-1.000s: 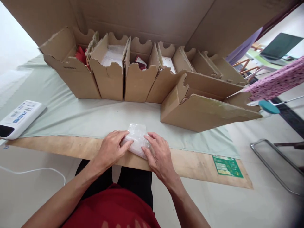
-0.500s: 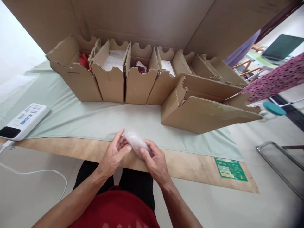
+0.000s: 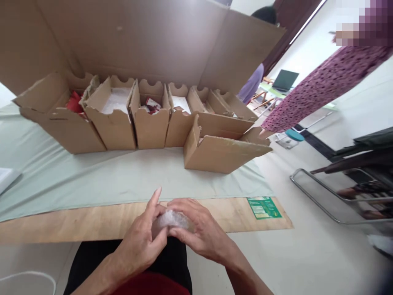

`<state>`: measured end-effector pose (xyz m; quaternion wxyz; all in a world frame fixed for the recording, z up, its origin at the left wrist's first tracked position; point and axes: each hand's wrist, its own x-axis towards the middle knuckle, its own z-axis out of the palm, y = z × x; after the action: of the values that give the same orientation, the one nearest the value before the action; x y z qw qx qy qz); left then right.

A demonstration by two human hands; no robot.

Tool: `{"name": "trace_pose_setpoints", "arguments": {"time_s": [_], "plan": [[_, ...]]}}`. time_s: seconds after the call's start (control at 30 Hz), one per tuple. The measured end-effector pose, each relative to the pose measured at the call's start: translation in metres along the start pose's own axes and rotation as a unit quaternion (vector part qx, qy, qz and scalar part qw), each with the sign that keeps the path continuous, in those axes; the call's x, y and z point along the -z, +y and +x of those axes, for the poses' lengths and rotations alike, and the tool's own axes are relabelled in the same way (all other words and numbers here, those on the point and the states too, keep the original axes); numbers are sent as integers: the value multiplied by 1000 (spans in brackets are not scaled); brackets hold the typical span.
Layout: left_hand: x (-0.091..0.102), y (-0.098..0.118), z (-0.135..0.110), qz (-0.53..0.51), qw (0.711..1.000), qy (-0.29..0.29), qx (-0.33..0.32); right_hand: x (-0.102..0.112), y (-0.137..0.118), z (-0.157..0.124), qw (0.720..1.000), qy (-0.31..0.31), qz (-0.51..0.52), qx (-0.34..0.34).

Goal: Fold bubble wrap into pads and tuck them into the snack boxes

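Between my two hands is a small bundle in bubble wrap (image 3: 172, 220), held just over the table's front edge. My left hand (image 3: 146, 233) grips its left end, thumb in front and index finger pointing up. My right hand (image 3: 196, 225) curls over the right end, thumb along the near side. What lies inside the wrap cannot be made out. Beyond my hands stands a row of cardboard bins, one with red items (image 3: 74, 102), one with bubble wrap sheets (image 3: 116, 100), one with red and white packets (image 3: 152, 105).
A separate cardboard bin (image 3: 225, 153) stands angled at the right, a person's patterned sleeve (image 3: 307, 94) reaching to its far end. A green label (image 3: 264, 208) is on the wooden table edge (image 3: 92, 223). A white device (image 3: 7, 178) lies far left; a metal-framed chair (image 3: 322, 209) stands right.
My view has turned to the right. My hands have closed further around the bubble-wrapped bundle, the right one now over its top. The other person's arm shows more fully by the angled bin.
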<state>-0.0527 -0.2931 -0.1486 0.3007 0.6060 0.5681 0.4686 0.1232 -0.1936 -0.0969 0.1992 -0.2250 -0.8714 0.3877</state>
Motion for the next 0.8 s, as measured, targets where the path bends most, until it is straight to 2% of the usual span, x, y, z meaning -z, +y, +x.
{"name": "trace_pose_setpoints", "arguments": {"time_s": [0.1, 0.17, 0.23, 0.3, 0.33, 0.4, 0.43, 0.47, 0.53, 0.63, 0.7, 0.8], "plan": [[-1, 2, 5, 26, 999, -21, -36, 9, 0, -6, 999, 27, -42, -2], [5, 8, 11, 63, 996, -28, -53, 24, -1, -12, 998, 33, -52, -5], [15, 18, 22, 106, 992, -16, -73, 51, -3, -19, 996, 67, -54, -20], [23, 31, 41, 144, 984, 25, -105, 91, -6, -25, 982, 166, -77, -46], [25, 38, 54, 161, 977, 50, -128, 113, -7, -25, 963, 241, -106, -61], [23, 52, 87, 191, 960, 93, -182, 159, -8, -21, 892, 404, -183, -82], [20, 57, 107, 203, 950, 109, -211, 181, -8, -15, 855, 461, -224, -87], [15, 62, 127, 215, 940, 117, -236, 200, -6, -8, 834, 479, -258, -92], [3, 66, 165, 236, 926, 125, -265, 229, 1, 13, 819, 456, -327, -115], [-15, 64, 202, 257, 917, 110, -285, 250, 17, 46, 805, 360, -434, -184], [-24, 61, 208, 260, 912, 95, -303, 253, 28, 64, 779, 291, -503, -235], [-30, 56, 202, 263, 906, 87, -321, 250, 37, 85, 749, 186, -564, -293]]}}
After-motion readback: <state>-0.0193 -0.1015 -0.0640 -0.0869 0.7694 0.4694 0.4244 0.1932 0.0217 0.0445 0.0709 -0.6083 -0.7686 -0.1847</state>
